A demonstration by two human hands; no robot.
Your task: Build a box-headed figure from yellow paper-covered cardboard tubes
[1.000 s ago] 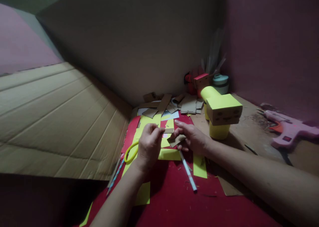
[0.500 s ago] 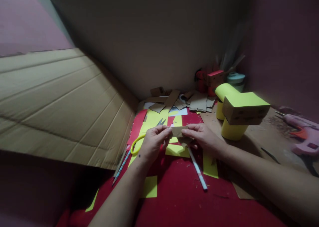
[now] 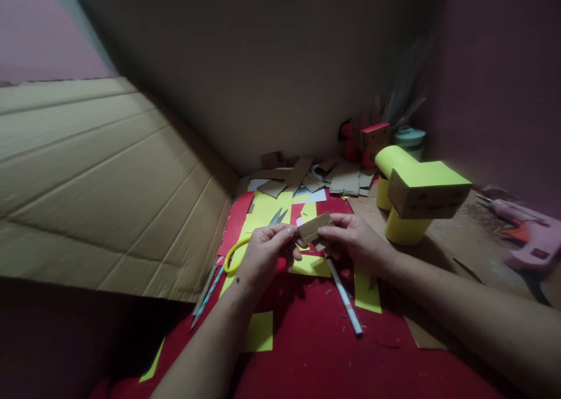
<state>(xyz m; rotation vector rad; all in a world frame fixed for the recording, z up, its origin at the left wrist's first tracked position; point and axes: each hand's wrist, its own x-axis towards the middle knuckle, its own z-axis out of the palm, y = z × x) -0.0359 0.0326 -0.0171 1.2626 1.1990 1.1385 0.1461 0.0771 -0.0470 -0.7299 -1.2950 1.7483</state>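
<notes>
A small piece of brown cardboard (image 3: 314, 227) is held up between both hands over the red cloth. My right hand (image 3: 353, 238) pinches its right part between thumb and fingers. At its left end, my left hand (image 3: 270, 248) has thumb and forefinger closed on the edge. Scissors with a yellow handle (image 3: 231, 261) lie under and beside my left hand, their blades pointing away. Just below my right hand, a white pen-like stick (image 3: 345, 298) lies on the cloth. Yellow paper pieces (image 3: 310, 265) are spread around and beneath the hands.
A large cardboard sheet (image 3: 109, 194) leans at the left. On the right stand a yellow-topped cardboard form (image 3: 429, 191) and a pink glue gun (image 3: 532, 232). Cardboard scraps (image 3: 346, 179) lie at the back near a teal container (image 3: 409, 139). A striped pencil (image 3: 208, 299) lies left.
The cardboard piece has tilted, its right end now higher, and more of its face shows. The whole view has shifted slightly.
</notes>
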